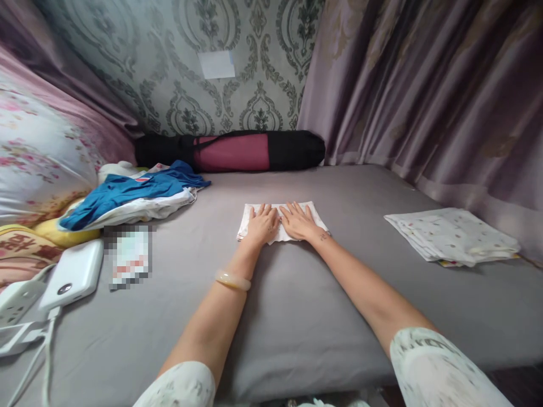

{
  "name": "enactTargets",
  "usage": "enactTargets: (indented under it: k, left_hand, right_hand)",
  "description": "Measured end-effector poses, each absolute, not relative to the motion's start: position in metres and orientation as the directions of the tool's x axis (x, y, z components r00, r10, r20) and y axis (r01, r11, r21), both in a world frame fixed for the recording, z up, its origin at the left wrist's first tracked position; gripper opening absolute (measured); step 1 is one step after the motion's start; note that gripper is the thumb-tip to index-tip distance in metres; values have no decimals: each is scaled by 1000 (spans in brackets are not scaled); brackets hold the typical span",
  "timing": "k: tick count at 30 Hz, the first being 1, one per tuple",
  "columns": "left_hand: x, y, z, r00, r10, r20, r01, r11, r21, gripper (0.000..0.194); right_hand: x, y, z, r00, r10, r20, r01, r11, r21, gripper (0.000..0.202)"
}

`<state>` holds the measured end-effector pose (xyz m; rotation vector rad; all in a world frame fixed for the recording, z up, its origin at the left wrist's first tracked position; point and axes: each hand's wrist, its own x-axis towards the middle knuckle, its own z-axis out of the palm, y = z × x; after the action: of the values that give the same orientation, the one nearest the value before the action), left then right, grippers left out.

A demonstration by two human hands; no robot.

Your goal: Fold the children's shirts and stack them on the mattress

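Observation:
A small folded white cloth [279,233], perhaps a garment, lies on the grey sheet [305,294] in front of me. My left hand [263,223] presses flat on its left half, fingers stretched out. Beside it, my right hand [298,220] rests flat on the right half with its fingers spread. The two hands nearly meet at the middle of the cloth and cover much of it. Nothing is gripped in either hand.
To the right sits a stack of folded white patterned cloths [453,234]. Loose clothes with a blue shirt [139,192] are heaped at the left. A white power bank [72,274] and cables lie at the near left. A black and maroon long bag [233,151] runs along the wall.

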<state>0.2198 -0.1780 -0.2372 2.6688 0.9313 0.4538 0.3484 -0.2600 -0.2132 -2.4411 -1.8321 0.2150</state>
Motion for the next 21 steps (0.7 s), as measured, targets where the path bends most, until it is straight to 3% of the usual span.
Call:
enactTargets:
  k: [5,9,12,15,21]
  left_hand:
    - [221,-178,-239,751,647,135,575,-740,349,46]
    - [220,-176,-240,722,662,200,561,-730,389,46]
    - [216,-174,-240,626,743,236,652,-665,363,51]
    - [212,-170,-241,569,806,161,737,-587,333,59]
    - [211,-168,-241,558,826,83,764,-550,338,62]
  right_hand:
    - [347,-257,-221,285,957,-46,942,-289,-172,57]
    - [350,-257,-221,278,959,-49,939,-283,-197,58]
    - [354,-259,-220,382,924,-15,902,-376,-210,60]
    - [357,-262,-221,504,864,4,845,-492,-211,63]
    - [359,-261,-225,526,849,-43,821,-520,-235,62]
